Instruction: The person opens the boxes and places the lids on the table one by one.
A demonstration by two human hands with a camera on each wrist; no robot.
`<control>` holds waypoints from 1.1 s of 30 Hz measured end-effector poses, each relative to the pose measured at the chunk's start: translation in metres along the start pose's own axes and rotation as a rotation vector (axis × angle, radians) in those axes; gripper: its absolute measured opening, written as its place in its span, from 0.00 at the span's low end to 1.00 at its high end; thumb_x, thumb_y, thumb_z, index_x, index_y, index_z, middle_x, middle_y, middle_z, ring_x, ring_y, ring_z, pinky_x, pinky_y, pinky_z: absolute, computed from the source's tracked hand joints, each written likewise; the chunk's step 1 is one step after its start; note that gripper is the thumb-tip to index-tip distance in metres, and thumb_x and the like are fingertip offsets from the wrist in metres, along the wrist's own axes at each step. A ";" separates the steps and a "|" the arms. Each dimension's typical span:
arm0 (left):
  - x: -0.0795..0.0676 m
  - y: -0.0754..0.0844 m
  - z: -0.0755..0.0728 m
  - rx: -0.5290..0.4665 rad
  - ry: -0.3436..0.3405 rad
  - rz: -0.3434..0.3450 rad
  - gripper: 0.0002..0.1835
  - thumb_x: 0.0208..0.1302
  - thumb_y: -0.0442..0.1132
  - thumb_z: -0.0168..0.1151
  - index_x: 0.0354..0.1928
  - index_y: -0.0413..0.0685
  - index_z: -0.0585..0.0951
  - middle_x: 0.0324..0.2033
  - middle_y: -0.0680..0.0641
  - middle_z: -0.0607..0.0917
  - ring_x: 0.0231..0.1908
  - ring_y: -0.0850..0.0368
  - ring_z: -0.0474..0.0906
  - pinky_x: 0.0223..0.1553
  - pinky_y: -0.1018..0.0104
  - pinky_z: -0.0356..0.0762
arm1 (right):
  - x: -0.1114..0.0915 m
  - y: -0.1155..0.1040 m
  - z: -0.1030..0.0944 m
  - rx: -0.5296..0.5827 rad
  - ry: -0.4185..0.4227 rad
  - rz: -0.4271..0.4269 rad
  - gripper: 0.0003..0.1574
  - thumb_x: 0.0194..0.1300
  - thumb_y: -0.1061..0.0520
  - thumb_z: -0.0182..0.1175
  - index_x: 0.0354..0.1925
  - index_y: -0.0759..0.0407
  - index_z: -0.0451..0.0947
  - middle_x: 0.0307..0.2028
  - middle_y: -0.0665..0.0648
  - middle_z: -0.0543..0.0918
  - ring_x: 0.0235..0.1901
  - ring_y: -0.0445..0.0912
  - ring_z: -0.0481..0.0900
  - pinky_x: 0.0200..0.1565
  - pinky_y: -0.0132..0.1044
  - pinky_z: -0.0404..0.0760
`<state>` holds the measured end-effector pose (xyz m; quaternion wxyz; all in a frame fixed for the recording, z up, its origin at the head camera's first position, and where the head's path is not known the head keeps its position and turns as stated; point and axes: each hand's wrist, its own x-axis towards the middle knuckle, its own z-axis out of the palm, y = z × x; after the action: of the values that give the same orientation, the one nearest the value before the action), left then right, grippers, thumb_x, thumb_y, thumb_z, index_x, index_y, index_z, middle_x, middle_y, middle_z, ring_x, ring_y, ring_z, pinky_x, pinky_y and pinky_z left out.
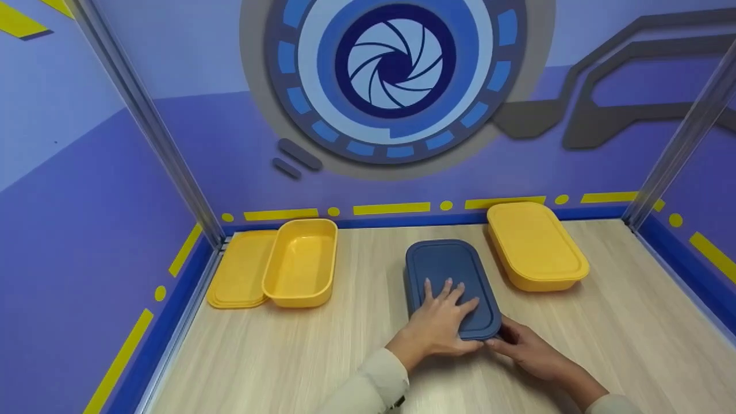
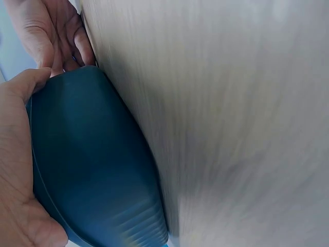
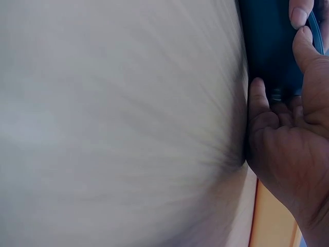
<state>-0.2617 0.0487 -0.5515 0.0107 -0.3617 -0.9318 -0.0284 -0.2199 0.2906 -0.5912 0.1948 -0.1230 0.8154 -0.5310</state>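
Hands (image 1: 441, 322) (image 1: 532, 349) at near edge of blue box (image 1: 441, 261), tabletop (image 1: 371, 282) around

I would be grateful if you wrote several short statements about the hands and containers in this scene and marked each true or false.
1. The left hand rests on the lid of the blue container. True.

2. A loose yellow lid lies to the left of the open yellow container. True.

3. Both yellow containers have their lids on. False: only the right-hand yellow container is covered.

4. The right hand touches the blue container at its near right corner. True.

5. The blue container stands to the left of both yellow containers. False: it stands between them.
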 end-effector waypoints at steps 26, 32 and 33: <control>0.000 -0.002 -0.001 -0.050 -0.016 -0.005 0.46 0.63 0.77 0.60 0.82 0.74 0.65 0.84 0.50 0.64 0.85 0.44 0.57 0.80 0.28 0.56 | 0.000 -0.001 -0.001 0.043 0.002 0.005 0.52 0.80 0.47 0.61 0.87 0.59 0.46 0.84 0.71 0.52 0.84 0.69 0.48 0.60 0.13 0.64; -0.001 -0.003 0.000 -0.072 0.035 0.010 0.44 0.62 0.75 0.62 0.79 0.72 0.70 0.82 0.48 0.68 0.83 0.43 0.62 0.78 0.26 0.59 | 0.001 -0.001 -0.001 0.039 -0.002 0.016 0.52 0.80 0.46 0.60 0.87 0.58 0.44 0.85 0.70 0.51 0.85 0.70 0.47 0.61 0.13 0.63; -0.001 -0.003 0.000 -0.076 0.040 0.013 0.44 0.62 0.75 0.62 0.79 0.71 0.71 0.81 0.47 0.68 0.82 0.43 0.62 0.77 0.26 0.59 | 0.001 -0.001 -0.001 0.036 -0.002 0.020 0.52 0.80 0.46 0.60 0.87 0.58 0.44 0.85 0.70 0.51 0.85 0.70 0.48 0.61 0.13 0.63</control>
<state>-0.2635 0.0460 -0.5521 0.0155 -0.3671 -0.9274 -0.0707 -0.2209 0.2906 -0.5901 0.2030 -0.1117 0.8068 -0.5435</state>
